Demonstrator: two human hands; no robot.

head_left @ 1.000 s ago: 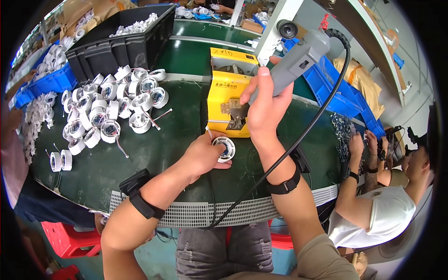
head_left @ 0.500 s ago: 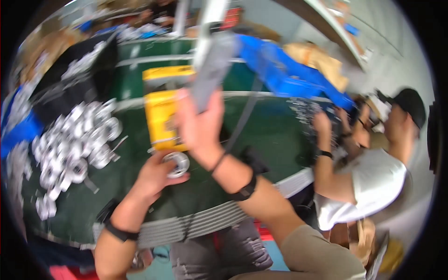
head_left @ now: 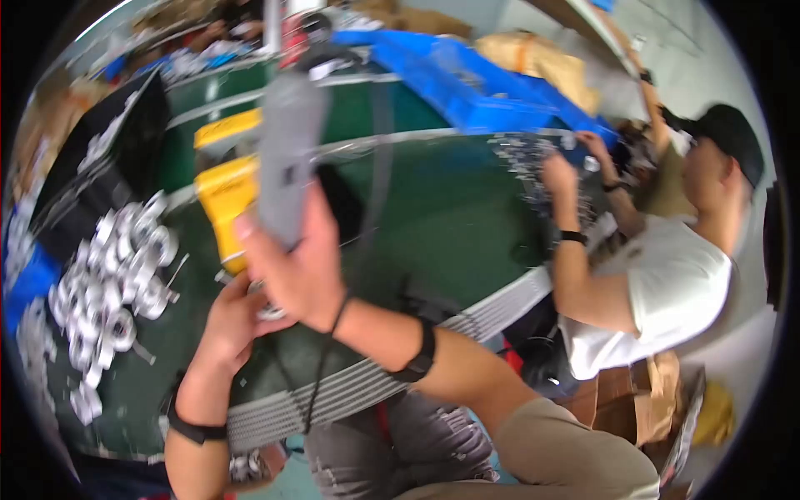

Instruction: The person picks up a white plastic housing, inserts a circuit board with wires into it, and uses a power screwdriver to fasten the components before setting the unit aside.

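My right hand [head_left: 300, 271] is closed around the lower end of a long grey handheld tool [head_left: 290, 142], raised and blurred by motion. A dark part shows at the tool's far end. Lower and to the left, my left hand [head_left: 227, 323] pinches a white ring-shaped part [head_left: 271, 312], partly covered by my right hand. A yellow box-like holder [head_left: 225, 190] stands just beyond both hands, partly behind the tool. On the left of the green table [head_left: 433, 225] lies a pile of white rings [head_left: 112, 287], some with strips sticking out.
A black bin [head_left: 92, 154] stands behind the pile. Blue trays [head_left: 492, 112] lie at the back right. At right a person in a white shirt [head_left: 667, 292] handles small parts [head_left: 529, 158]. A grey slotted strip [head_left: 358, 383] runs along the near edge.
The view has shifted, so the table's things sit further left or higher. The grey tool has turned more upright, and my right hand has come close over the ring in my left hand.
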